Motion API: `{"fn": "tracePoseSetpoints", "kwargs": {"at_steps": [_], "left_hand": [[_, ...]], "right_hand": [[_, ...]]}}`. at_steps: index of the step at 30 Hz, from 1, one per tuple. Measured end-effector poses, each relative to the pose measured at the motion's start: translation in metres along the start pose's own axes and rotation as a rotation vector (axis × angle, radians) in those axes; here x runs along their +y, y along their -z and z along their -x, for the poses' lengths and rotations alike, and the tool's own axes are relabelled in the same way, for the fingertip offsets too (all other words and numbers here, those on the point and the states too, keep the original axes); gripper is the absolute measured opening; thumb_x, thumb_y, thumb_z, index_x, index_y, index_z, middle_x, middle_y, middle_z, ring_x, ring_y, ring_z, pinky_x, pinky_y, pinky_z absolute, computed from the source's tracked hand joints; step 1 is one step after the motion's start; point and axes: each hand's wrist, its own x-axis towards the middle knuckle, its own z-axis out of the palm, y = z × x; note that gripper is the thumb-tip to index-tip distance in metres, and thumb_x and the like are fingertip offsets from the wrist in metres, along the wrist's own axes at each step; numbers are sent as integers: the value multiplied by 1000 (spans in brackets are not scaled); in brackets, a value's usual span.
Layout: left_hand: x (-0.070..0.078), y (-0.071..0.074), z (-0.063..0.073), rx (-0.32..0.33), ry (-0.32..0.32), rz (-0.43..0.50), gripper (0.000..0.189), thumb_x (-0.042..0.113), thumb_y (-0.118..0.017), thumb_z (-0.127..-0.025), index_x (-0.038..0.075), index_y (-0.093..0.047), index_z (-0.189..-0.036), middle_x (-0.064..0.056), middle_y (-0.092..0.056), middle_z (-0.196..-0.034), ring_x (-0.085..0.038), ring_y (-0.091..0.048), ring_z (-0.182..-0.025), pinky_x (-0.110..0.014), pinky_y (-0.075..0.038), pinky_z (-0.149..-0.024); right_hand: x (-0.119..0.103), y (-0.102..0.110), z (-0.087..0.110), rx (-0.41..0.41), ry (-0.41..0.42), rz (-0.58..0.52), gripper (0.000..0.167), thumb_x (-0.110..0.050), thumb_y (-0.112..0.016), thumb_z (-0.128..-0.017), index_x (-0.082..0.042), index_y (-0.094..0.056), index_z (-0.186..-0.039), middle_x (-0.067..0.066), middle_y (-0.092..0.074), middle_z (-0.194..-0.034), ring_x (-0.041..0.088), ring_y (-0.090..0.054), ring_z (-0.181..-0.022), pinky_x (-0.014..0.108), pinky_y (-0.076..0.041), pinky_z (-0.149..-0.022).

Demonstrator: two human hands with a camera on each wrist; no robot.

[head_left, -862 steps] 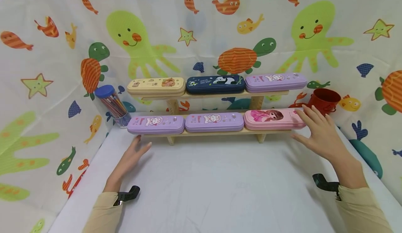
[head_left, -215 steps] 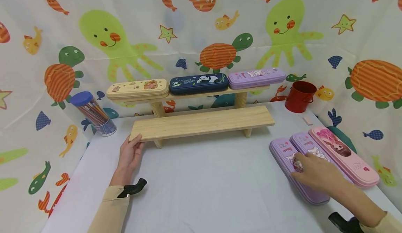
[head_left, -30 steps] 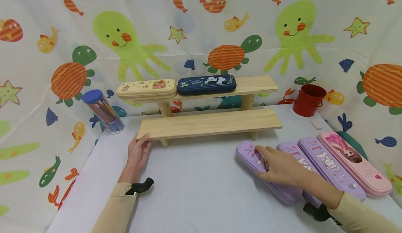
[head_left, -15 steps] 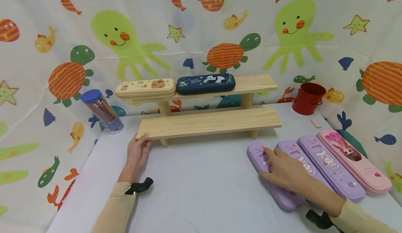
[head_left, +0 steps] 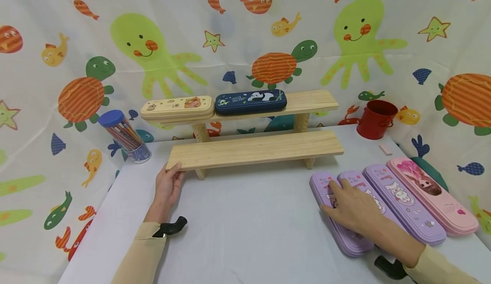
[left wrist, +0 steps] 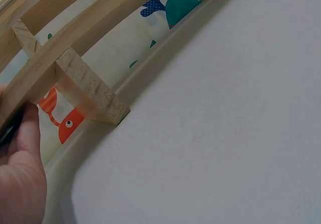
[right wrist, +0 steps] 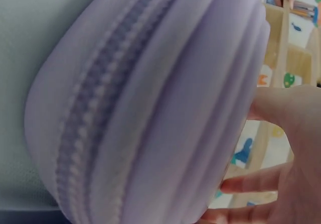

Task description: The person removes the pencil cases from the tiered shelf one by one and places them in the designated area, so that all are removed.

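My left hand [head_left: 167, 189] grips the front left corner of a two-tier wooden shelf [head_left: 253, 150], thumb above the lower board. On the table at right, my right hand [head_left: 354, 207] rests on the leftmost purple pencil case [head_left: 347, 241], its fingertips and thumb spread over the lid. That case's zipped side [right wrist: 100, 103] fills much of the right wrist view. Side by side with it lie two more purple pencil cases, one partly under my hand and another [head_left: 404, 205] showing, then a pink pencil case [head_left: 433, 196]. The upper board carries a cream pencil case [head_left: 177, 107] and a navy panda one [head_left: 251, 102].
A blue-lidded tub of pencils [head_left: 124, 135] stands left of the shelf. At the back right are a red bucket [head_left: 377, 120] and a small pink block [head_left: 385, 149]. A printed sea-animal cloth [head_left: 230, 28] hangs behind and at both sides.
Long before, the lower board held three pencil cases, now on the table. The purple one from the upper board has since come down; my right hand has slid it right against the others.
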Motion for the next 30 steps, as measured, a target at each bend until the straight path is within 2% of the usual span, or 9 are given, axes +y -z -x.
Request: {"fn": "tracePoseSetpoints", "kwargs": {"at_steps": [8, 13, 20, 23, 28, 30], "left_hand": [[3, 0, 0, -6, 1, -2, 70, 11, -54, -102, 15, -15, -160, -6, -24, -166, -14, -33, -149, -17, -42, -113], [3, 0, 1, -9, 4, -4, 71, 12, -54, -102, 16, -14, -160, -7, -23, -166, -15, -33, -149, -17, -43, -112], [1, 1, 1, -27, -5, -8, 70, 12, -54, -102, 15, -14, -160, -8, -23, -166, -16, -33, -149, -17, -43, -111], [0, 2, 1, -29, -7, -7, 70, 12, -54, -102, 14, -14, -160, -8, -24, -165, -16, -33, -149, -17, -44, -111], [0, 2, 1, -26, -6, 1, 70, 12, -55, -102, 15, -15, -160, -8, -25, -165, -15, -34, -148, -17, -45, -110], [0, 1, 1, -27, -6, 2, 70, 12, -55, -102, 15, -15, -160, -8, -25, -165, -15, -35, -148, -17, -45, -109]], "right_hand": [[-2, 0, -3, 8, -9, -12, 78, -50, -72, -82, -1, -52, -138, 27, -56, -117, 23, -50, -66, 34, -48, -46], [0, 3, -5, -26, -17, -22, 79, -51, -72, -82, 0, -51, -138, 33, -54, -124, 26, -54, -70, 44, -54, -51], [3, 11, -8, -89, -36, -8, 86, -60, -74, -77, -2, -52, -138, 30, -57, -120, 26, -55, -72, 48, -58, -57], [4, 13, -10, -70, -23, -8, 82, -59, -75, -76, -5, -56, -136, 26, -59, -118, 25, -58, -74, 51, -59, -63], [6, 18, -15, -29, -6, -30, 73, -53, -75, -77, -7, -60, -131, 22, -62, -115, 23, -57, -74, 47, -58, -59], [6, 21, -17, -33, -12, -34, 73, -53, -75, -77, -7, -60, -132, 23, -62, -117, 25, -59, -77, 49, -60, -60]]}}
